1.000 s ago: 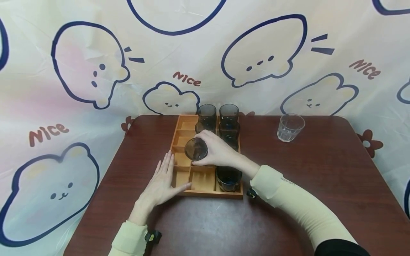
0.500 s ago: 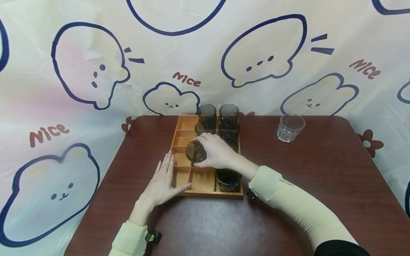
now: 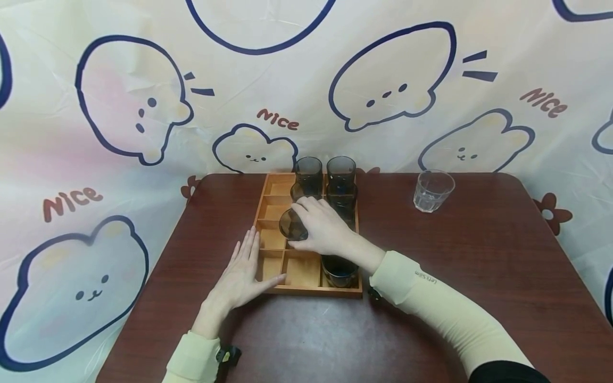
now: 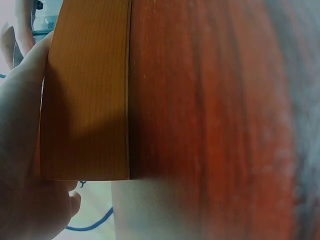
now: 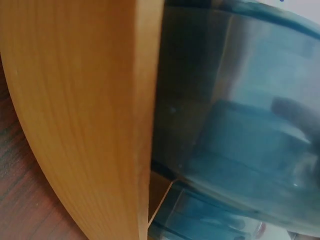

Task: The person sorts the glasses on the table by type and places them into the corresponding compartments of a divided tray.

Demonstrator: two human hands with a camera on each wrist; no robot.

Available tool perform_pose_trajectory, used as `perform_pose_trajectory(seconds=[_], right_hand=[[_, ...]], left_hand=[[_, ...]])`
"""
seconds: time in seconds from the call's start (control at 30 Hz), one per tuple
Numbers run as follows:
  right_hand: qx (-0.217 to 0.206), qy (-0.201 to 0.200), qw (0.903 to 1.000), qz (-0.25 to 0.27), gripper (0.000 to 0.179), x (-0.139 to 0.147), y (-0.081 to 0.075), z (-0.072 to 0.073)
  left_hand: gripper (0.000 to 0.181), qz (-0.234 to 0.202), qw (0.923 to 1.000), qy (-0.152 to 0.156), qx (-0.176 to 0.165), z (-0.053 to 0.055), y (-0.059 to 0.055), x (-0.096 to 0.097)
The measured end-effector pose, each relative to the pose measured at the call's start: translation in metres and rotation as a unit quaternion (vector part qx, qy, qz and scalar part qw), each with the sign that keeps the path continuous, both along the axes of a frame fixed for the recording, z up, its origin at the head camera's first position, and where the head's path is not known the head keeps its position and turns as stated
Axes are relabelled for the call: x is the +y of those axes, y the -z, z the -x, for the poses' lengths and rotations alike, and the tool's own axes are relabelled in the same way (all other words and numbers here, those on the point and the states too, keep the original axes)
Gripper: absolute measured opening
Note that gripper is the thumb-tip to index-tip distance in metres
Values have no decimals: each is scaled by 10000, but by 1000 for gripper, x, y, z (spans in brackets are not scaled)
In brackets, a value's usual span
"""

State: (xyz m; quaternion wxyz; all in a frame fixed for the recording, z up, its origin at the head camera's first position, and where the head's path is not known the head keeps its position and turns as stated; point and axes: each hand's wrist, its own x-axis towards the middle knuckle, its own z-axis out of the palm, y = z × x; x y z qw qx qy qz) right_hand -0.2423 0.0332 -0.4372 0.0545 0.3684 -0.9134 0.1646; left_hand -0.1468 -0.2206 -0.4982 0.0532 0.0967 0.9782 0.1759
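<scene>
A wooden compartment tray (image 3: 313,291) lies on the table. My right hand (image 3: 325,227) grips a dark tinted drinking glass (image 3: 292,225) over the tray's middle compartments, fingers and thumb around its side. The glass leans in the head view, its lower part partly hidden by my hand. My left hand (image 3: 239,279) lies flat along the tray's left front corner, fingers straight on the left side and thumb over the front edge. The left wrist view shows this hand against the tray wall (image 4: 90,95). Close up in the right wrist view, a tinted glass (image 5: 240,110) stands inside the tray wall (image 5: 75,90).
Several dark glasses fill the tray's back and right side, including one back glass (image 3: 309,171) and one front right glass (image 3: 340,272). A clear glass (image 3: 433,191) stands apart at the table's back right. A patterned cloth (image 3: 306,80) hangs behind the table (image 3: 455,255).
The glass in my right hand has tilted and shifted slightly right, its round opening now less visible. My right forearm has drawn slightly left. My left hand stays in place.
</scene>
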Motion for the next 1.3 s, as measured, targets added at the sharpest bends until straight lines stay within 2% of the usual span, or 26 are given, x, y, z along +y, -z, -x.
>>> perform_pose_trajectory(seconds=[0.2,0.6,1.07,1.3], right_hand=[[252,-40,9997,-40,89,0,1,-1],[435,-142,9989,-26,85,-1,1,-2],[755,4,9970,-143,83,-1,0,-2],[580,185,9981,-89,76,0,1,-2]], left_hand=[[134,-19,10000,-5,2,0,1,0],[133,-13,10000,-14,2,-1,-1,0],[134,10,10000,-15,-1,2,1,-1],[134,13,10000,-16,-18,2,2,0]])
